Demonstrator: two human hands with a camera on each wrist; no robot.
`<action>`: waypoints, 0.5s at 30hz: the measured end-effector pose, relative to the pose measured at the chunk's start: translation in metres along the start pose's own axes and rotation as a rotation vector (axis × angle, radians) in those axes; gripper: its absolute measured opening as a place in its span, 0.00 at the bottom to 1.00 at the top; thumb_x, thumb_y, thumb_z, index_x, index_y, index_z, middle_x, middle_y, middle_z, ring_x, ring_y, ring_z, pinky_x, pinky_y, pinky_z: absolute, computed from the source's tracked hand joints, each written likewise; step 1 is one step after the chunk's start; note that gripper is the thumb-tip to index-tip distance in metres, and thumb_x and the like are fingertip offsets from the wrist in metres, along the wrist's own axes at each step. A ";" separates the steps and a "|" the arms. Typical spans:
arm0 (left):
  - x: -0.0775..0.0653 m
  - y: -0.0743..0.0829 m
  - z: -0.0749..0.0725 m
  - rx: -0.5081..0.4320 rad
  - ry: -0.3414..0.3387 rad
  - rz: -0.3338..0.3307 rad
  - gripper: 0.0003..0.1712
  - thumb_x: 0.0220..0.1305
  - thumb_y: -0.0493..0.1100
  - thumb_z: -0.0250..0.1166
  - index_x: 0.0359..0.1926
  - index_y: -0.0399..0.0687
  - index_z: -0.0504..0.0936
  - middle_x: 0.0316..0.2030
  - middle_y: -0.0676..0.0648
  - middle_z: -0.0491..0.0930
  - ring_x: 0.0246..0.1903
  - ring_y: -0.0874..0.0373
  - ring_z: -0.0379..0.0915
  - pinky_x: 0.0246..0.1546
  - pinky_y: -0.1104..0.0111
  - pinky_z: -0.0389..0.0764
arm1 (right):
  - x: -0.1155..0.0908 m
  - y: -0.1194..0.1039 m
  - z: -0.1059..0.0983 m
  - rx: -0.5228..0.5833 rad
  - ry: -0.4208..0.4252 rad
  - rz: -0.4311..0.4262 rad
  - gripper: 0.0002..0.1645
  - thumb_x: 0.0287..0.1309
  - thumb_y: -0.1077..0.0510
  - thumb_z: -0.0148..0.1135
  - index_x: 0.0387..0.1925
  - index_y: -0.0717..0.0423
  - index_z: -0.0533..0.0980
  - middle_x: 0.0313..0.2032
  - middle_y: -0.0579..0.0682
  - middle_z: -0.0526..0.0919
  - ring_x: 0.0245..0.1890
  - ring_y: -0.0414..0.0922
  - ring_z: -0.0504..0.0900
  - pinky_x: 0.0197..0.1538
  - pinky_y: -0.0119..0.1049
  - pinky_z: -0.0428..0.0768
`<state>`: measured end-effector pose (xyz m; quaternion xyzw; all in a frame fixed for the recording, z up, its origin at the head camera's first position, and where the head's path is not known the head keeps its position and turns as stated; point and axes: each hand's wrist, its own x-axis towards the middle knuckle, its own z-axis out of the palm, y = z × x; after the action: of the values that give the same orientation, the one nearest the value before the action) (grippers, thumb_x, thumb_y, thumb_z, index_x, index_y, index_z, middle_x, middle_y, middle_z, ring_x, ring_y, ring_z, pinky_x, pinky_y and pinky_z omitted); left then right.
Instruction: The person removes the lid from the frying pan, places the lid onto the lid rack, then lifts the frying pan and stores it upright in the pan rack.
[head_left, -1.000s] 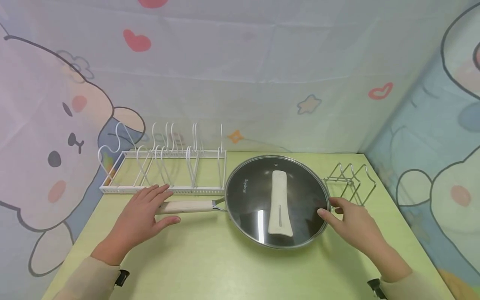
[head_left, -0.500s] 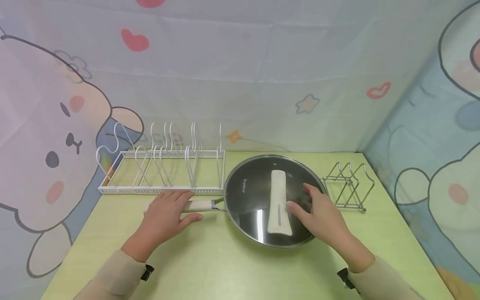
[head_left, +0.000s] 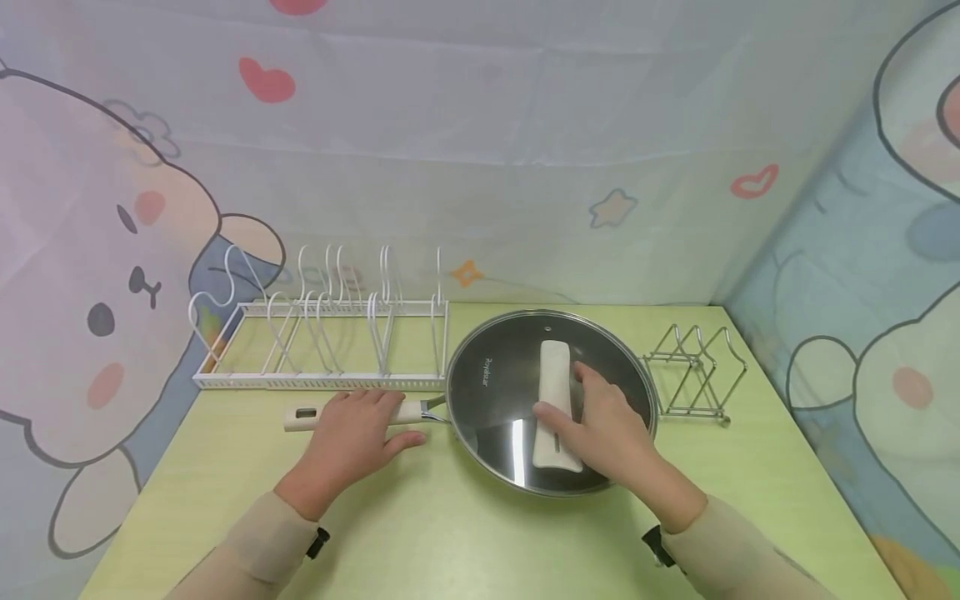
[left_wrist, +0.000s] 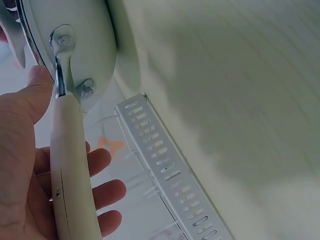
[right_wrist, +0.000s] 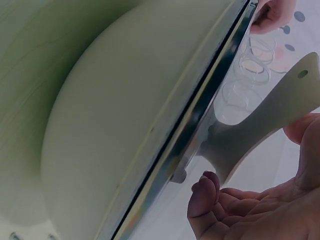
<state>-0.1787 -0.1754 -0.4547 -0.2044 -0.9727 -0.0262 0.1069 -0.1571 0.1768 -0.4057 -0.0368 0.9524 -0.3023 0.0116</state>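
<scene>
A frying pan (left_wrist: 97, 45) with a pale body stands on the table, topped by a dark glass lid (head_left: 502, 350) marked "Royalstar". Its light handle (head_left: 416, 412) points left. Over that handle lies my left hand (head_left: 348, 442), thumb stretched along the near side; in the left wrist view the loose fingers reach across behind it. My right hand (head_left: 611, 425) is at the cream upright lid handle (head_left: 555, 367), thumb overlapping it and fingers on its right. In the right wrist view the fingers, loosely bent, are close beside the handle's base without wrapping it.
A white wire rack (head_left: 318, 382) with upright loops stands behind the pan handle at the left. To the pan's right is a small metal wire rack (head_left: 697, 375). A cartoon-print cloth (head_left: 525, 208) hangs along the back and sides of the light green table (head_left: 465, 550).
My right hand has left the lid's right rim and moved left to the lid handle. My left hand has slid right along the pan handle, uncovering its end. The pan stays put.
</scene>
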 end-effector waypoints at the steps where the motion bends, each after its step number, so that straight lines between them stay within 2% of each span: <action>1: 0.001 0.001 0.000 0.004 0.000 0.002 0.39 0.65 0.74 0.67 0.56 0.45 0.83 0.51 0.42 0.89 0.54 0.40 0.85 0.55 0.46 0.84 | 0.001 -0.001 0.001 0.007 -0.003 0.004 0.59 0.67 0.25 0.63 0.81 0.60 0.58 0.63 0.62 0.81 0.57 0.57 0.84 0.49 0.53 0.87; 4: 0.004 0.002 0.002 0.029 0.000 0.017 0.38 0.65 0.75 0.67 0.52 0.46 0.83 0.46 0.44 0.89 0.48 0.43 0.86 0.49 0.49 0.85 | 0.005 -0.005 0.005 0.027 -0.009 0.015 0.58 0.65 0.27 0.65 0.81 0.58 0.59 0.56 0.58 0.83 0.48 0.51 0.85 0.39 0.43 0.85; 7: 0.005 0.001 0.005 0.052 0.007 0.032 0.37 0.64 0.75 0.67 0.47 0.46 0.82 0.41 0.46 0.89 0.43 0.45 0.87 0.44 0.51 0.86 | 0.007 -0.008 0.009 0.028 -0.009 0.021 0.60 0.63 0.28 0.67 0.81 0.60 0.58 0.52 0.58 0.82 0.43 0.49 0.84 0.35 0.38 0.83; 15: 0.007 0.000 0.013 0.075 0.036 0.058 0.35 0.62 0.76 0.69 0.38 0.48 0.77 0.31 0.50 0.83 0.34 0.49 0.83 0.34 0.56 0.82 | 0.011 -0.012 0.014 0.025 -0.054 0.071 0.74 0.59 0.23 0.69 0.84 0.65 0.46 0.60 0.66 0.75 0.42 0.51 0.83 0.36 0.39 0.85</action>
<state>-0.1879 -0.1713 -0.4660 -0.2276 -0.9646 0.0095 0.1325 -0.1669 0.1581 -0.4097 -0.0109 0.9486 -0.3124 0.0487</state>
